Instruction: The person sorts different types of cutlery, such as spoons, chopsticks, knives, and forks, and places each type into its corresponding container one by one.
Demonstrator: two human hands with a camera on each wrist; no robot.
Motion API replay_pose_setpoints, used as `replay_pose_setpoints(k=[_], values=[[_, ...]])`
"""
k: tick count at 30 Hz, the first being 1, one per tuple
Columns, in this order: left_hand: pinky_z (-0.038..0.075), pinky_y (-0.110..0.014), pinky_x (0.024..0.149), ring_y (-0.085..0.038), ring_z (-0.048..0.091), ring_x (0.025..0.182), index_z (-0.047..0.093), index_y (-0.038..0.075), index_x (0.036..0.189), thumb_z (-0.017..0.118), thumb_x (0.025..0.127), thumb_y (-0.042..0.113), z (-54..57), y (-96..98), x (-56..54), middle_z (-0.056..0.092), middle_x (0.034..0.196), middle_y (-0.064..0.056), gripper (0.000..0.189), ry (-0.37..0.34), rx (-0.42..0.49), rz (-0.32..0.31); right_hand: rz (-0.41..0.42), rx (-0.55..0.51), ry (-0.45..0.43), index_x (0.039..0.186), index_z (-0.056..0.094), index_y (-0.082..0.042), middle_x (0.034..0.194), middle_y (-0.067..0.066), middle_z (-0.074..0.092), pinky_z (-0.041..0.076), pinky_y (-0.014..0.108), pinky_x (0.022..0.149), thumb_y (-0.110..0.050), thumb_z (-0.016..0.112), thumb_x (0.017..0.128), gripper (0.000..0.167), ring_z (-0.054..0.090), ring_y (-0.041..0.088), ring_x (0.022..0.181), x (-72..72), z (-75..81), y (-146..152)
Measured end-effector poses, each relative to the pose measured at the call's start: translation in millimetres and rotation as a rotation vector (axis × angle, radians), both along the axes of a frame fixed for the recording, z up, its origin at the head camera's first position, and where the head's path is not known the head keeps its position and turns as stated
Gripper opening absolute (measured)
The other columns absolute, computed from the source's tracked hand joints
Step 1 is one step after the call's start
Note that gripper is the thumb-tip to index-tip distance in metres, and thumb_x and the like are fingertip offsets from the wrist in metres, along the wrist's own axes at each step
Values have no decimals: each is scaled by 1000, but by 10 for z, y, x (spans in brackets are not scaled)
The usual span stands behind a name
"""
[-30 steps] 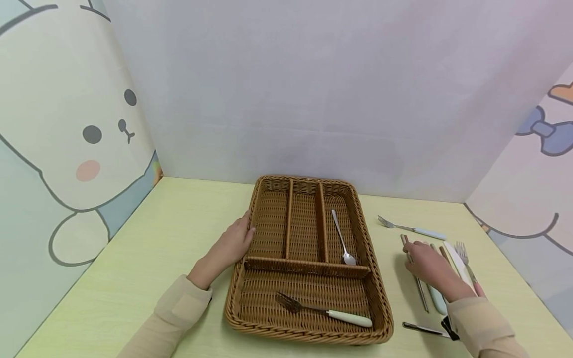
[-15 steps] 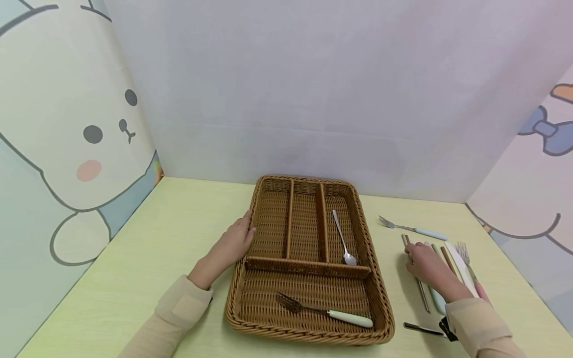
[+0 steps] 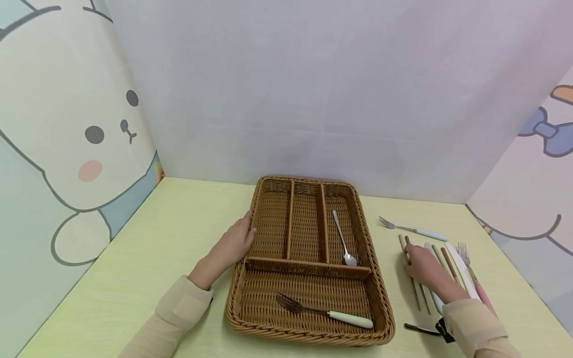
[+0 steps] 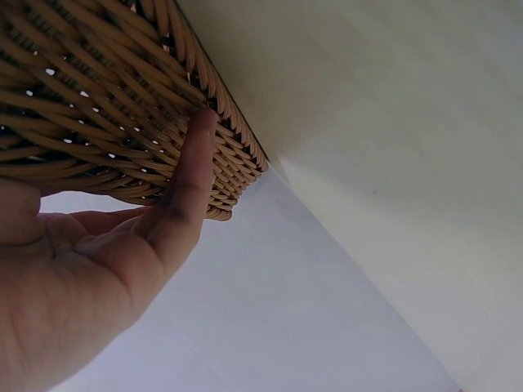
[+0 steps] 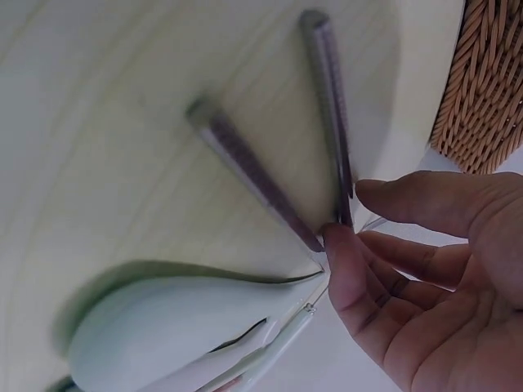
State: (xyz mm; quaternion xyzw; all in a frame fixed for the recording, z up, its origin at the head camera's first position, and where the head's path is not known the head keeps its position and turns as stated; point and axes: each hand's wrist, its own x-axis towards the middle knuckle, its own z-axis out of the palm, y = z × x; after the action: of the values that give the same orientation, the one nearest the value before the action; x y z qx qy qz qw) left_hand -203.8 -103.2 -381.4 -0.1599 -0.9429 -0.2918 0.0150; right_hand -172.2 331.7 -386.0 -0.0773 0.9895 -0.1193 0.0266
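Note:
The brown wicker tray (image 3: 309, 266) stands mid-table, divided into several compartments. My left hand (image 3: 230, 243) rests along its left side; in the left wrist view a straight finger (image 4: 194, 163) lies against the outer weave. My right hand (image 3: 427, 268), right of the tray, pinches slim chopsticks. The right wrist view shows one chopstick (image 5: 327, 106) running between thumb and forefinger, and a second chopstick (image 5: 253, 171) slanting away, its upper part behind the forefinger tip. A silver spoon (image 3: 343, 243) lies in the tray's right compartment, and a fork with a pale green handle (image 3: 349, 318) in the front one.
Beyond the right hand lies a blue-handled fork (image 3: 414, 230). Farther right are a white knife (image 3: 461, 266), a pink-handled fork (image 3: 474, 278) and a brown stick (image 3: 449, 261). A dark metal utensil (image 3: 418, 328) sits near the right sleeve. A wall (image 3: 313, 99) stands behind.
The chopsticks at my right fingers have spread apart, and the hand has shifted very slightly. My left hand and the tray stay in place.

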Motion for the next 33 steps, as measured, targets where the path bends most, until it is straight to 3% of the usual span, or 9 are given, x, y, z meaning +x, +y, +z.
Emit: replay_pose_setpoints(k=[9,16,28,30,33], values=[[44,-49,94,-42,46,119,18,-13,140,40,98,17,0,-1,5,41,131,-33,56,8,-2,2,-27,-19,-13,100,47,20,68,13,52,36,29,49,8,54,72,31,44,18,57,-7,-23,-8],[44,-49,94,-42,46,119,19,-13,140,40,98,17,-12,-3,-2,42,132,-33,56,15,0,1,-31,18,25,86,45,16,68,21,53,37,31,48,10,50,64,23,46,23,57,-20,-57,-41],[46,-48,92,-41,49,116,20,-12,140,40,98,17,-18,-4,3,44,129,-32,55,17,2,-2,-49,-35,-17,80,36,4,58,10,44,29,27,45,8,48,67,18,39,19,50,10,-71,-122],[46,-48,91,-40,50,115,20,-12,140,40,98,17,-12,-3,7,45,129,-32,55,16,3,-4,-53,-40,-14,82,37,7,59,12,45,29,27,44,7,47,67,18,39,20,50,6,-68,-129],[46,-48,91,-40,50,115,20,-12,140,40,98,17,-5,-2,12,45,129,-31,55,14,5,-4,-62,-33,-12,93,40,18,69,29,51,32,28,44,7,46,66,30,41,21,51,-9,-53,-136]])
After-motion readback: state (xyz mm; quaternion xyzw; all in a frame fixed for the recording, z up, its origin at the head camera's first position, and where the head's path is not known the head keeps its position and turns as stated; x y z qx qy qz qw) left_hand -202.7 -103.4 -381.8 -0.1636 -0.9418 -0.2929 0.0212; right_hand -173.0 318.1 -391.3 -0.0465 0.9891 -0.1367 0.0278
